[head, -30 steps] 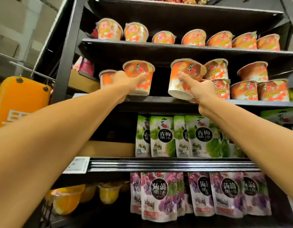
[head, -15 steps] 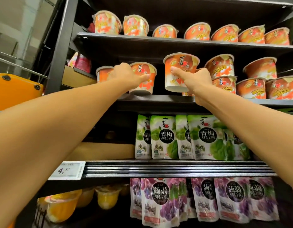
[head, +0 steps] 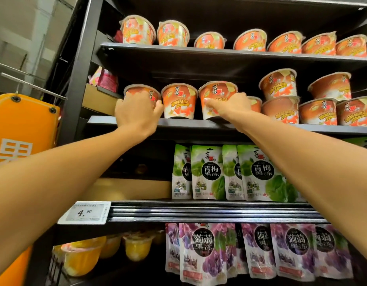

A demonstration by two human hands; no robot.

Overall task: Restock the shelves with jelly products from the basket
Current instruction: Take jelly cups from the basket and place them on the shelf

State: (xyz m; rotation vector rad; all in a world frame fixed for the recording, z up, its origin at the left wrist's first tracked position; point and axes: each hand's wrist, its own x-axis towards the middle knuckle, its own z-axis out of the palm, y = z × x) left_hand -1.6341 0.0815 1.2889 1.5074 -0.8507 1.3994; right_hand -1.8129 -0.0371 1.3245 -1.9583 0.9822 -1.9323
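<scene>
My left hand (head: 137, 114) wraps the end cup (head: 144, 92) and my right hand (head: 235, 106) grips the third cup (head: 217, 89), both seated on the shelf (head: 178, 123), apparently to square the front row.

The jelly cups (head: 179, 101) are orange over white, with yellow lettering and a red mark on top. The shelves (head: 178, 124) are black. The upper pouches (head: 207, 172) are green and white with leaf prints and a black disc of white characters. The lower pouches (head: 203, 250) are purple with the same disc. The fruit cups (head: 137, 246) are yellow. The sign (head: 24, 124) is orange with white strokes. The price tag (head: 85, 212) is white with black digits.
</scene>
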